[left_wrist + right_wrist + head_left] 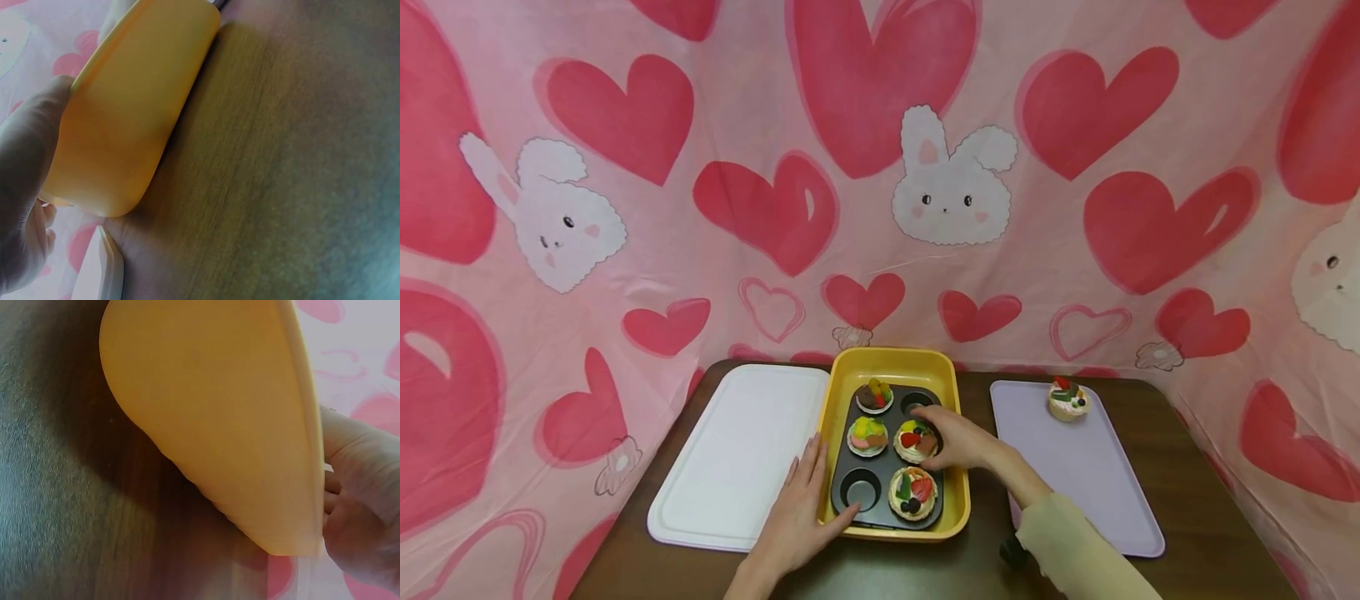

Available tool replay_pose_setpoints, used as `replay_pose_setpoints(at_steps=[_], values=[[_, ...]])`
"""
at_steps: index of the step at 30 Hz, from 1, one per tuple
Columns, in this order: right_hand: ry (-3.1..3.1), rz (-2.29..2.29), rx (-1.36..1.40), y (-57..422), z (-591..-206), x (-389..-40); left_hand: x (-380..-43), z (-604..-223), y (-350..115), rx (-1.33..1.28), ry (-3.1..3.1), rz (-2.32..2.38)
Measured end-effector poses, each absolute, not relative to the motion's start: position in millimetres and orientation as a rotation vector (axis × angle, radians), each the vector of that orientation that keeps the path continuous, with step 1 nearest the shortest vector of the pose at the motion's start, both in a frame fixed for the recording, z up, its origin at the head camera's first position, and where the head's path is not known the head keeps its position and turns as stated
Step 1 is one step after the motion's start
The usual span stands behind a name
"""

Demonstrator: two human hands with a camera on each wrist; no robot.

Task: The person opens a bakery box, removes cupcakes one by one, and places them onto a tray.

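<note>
In the head view a dark muffin tin (880,475) sits inside a yellow bin (961,500). My right hand (958,437) reaches over the bin's right rim, thumb and fingers pinching a fruit tart (913,440) in the tin's middle right cup. My left hand (797,500) rests at the bin's near left corner, fingers straight along the left side and thumb over the front rim. Another tart (913,493) fills the near right cup. Two more tarts, a far one (875,397) and a middle one (867,436), stand in the left column.
A white board (737,450) lies left of the bin. On the right is a lilac tray (1067,475) with one fruit tart (1068,400) near its far edge. The near left cup (860,490) shows its bare bottom. A pink heart-patterned cloth (865,250) hangs behind the brown table (1210,500).
</note>
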State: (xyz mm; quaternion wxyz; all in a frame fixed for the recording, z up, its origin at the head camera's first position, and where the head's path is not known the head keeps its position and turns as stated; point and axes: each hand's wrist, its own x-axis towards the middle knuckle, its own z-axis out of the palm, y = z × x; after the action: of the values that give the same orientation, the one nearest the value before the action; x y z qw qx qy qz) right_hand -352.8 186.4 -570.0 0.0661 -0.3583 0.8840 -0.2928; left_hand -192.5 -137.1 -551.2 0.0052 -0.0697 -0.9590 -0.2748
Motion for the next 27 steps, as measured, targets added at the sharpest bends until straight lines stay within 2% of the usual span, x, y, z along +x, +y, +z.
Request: replay_pose_setpoints(at_steps=[3,8,22,27], values=[[2.718,-0.823,-1.111,190.0,-603.6,-373.8,-192.8,-551.5,-137.7,-0.22,-2.998,-0.866],[2.802,-0.759,-1.118,187.0,-616.7,-383.0,-193.4,-552.2,-138.2,-0.224,-2.997,-0.868],[2.994,-0.711,-1.078,177.1,-616.3,-365.9,-191.8,-552.6,-138.9,-0.221,-3.001,-0.855],[2.945,-0.838,-1.103,170.2,-576.5,-338.3,-193.1,-553.2,-139.0,-0.215,-3.008,-0.875]])
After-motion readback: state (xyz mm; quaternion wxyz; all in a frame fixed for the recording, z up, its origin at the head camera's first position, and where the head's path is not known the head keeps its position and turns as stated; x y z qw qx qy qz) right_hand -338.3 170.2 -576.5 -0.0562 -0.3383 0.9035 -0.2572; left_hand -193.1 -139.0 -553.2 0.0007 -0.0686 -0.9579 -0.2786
